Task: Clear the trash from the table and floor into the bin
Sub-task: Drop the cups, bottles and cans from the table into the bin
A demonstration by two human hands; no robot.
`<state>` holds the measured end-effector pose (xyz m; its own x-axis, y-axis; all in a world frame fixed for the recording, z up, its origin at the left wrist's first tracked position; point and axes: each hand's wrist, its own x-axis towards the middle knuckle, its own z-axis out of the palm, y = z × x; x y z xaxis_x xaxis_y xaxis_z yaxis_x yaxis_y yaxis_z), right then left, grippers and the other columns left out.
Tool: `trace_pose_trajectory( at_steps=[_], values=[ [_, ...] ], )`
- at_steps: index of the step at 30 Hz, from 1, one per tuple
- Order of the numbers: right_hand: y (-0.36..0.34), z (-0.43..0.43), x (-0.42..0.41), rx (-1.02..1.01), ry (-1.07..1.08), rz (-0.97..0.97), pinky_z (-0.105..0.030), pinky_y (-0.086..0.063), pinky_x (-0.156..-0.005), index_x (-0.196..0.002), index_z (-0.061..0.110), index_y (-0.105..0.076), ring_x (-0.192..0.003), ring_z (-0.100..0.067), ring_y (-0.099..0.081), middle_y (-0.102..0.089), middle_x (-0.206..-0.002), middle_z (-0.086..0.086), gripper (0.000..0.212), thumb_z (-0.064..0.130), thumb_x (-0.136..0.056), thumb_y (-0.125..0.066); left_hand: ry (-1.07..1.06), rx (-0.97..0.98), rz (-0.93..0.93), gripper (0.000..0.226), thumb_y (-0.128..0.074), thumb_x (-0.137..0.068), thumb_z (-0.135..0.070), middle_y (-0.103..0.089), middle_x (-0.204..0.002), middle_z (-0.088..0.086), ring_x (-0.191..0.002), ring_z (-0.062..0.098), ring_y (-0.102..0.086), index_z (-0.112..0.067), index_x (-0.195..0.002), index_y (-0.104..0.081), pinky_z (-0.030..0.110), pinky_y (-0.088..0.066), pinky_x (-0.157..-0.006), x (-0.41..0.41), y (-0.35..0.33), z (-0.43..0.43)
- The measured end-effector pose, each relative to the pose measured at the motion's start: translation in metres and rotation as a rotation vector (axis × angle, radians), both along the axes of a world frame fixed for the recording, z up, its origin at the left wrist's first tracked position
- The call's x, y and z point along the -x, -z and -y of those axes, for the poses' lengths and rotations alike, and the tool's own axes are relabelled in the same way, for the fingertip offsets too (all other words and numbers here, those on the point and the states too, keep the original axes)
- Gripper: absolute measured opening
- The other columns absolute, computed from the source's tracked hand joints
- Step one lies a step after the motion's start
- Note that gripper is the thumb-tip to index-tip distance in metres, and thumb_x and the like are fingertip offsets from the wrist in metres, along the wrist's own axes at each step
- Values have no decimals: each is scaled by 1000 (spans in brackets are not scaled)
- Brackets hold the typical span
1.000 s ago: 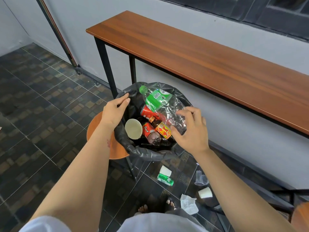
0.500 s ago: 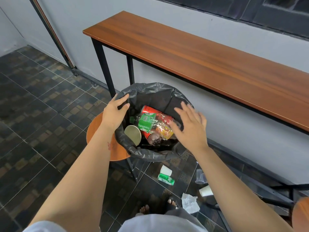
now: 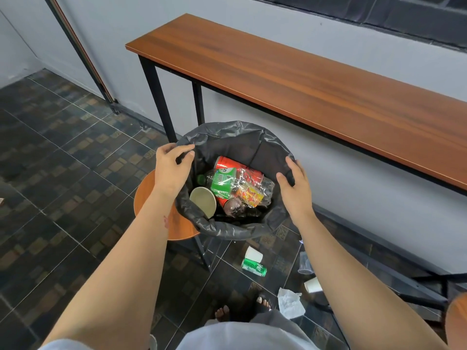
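Note:
A bin with a black liner [image 3: 235, 130] stands on a round wooden stool [image 3: 146, 195]. Inside lie a clear plastic bottle with a green label [image 3: 225, 183], a red can [image 3: 227, 161], a paper cup [image 3: 203, 200] and other wrappers. My left hand [image 3: 171, 168] pinches the liner's left rim. My right hand [image 3: 297, 190] grasps the right rim, thumb inside. On the floor below lie a white paper cup [image 3: 253, 255], a green can [image 3: 254, 267], a clear plastic cup [image 3: 304, 263], another paper cup [image 3: 312, 285] and a crumpled tissue [image 3: 290, 303].
A long wooden table [image 3: 303, 79] on black legs runs along the grey wall behind the bin. My bare feet [image 3: 222, 311] stand close to the floor trash. Dark tiled floor spreads to the left. Black metal bars cross the floor at the right.
The clear bottle left my right hand and dropped into the bin. My right hand moved onto the liner's right rim. My left hand shifted further along the left rim.

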<state>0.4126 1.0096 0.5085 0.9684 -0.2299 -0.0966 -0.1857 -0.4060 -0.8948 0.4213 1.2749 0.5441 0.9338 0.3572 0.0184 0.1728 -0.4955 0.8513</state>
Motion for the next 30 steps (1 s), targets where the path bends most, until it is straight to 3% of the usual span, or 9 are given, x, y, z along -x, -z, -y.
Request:
trace_pose_trajectory(
  at_steps=[3,10,16,22,27,30],
  values=[
    [0,-3,-2,-57,49,-10,-40,-24,-118,-145,38,-42,-149,-15,-18,-20,-162,8,50,26,-99,-56,12,31,-38,25,-55,-98,-30,-46,-139,2,-135,16,-38,-26,-117,-71,20,-26,-103,11,0,0],
    [0,-3,1,-156,93,-28,-41,-34,-115,-139,38,-50,-142,-15,-35,-39,-152,8,47,15,-98,-56,-8,207,-60,38,-58,-97,-30,-47,-143,1,-136,19,-40,-37,-135,-58,32,-29,-110,28,5,12],
    [0,9,28,-232,136,-15,-32,-35,-113,-137,42,-50,-140,-11,-35,-40,-149,14,52,10,-97,-56,-20,258,-56,43,-60,-96,-32,-47,-143,-2,-138,17,-37,-37,-138,-54,37,-29,-115,46,9,25],
    [-9,43,59,-266,120,10,-31,-35,-112,-137,44,-51,-140,-11,-36,-41,-149,15,51,12,-97,-57,-43,282,-20,41,-62,-95,-32,-42,-149,1,-142,15,-32,-36,-136,-57,32,-25,-115,85,14,58],
    [-6,91,97,-258,75,23,-32,-35,-112,-137,42,-51,-139,-12,-36,-41,-149,15,50,13,-97,-58,-77,301,19,41,-63,-94,-33,-46,-146,5,-139,19,-37,-37,-134,-58,42,-30,-117,132,26,106],
    [5,124,126,-237,16,25,-26,-33,-109,-135,41,-52,-135,-4,-35,-43,-143,21,48,13,-96,-58,-127,309,21,41,-63,-94,-31,-46,-145,9,-139,19,-36,-35,-135,-58,39,-29,-117,169,38,140]
  ],
)
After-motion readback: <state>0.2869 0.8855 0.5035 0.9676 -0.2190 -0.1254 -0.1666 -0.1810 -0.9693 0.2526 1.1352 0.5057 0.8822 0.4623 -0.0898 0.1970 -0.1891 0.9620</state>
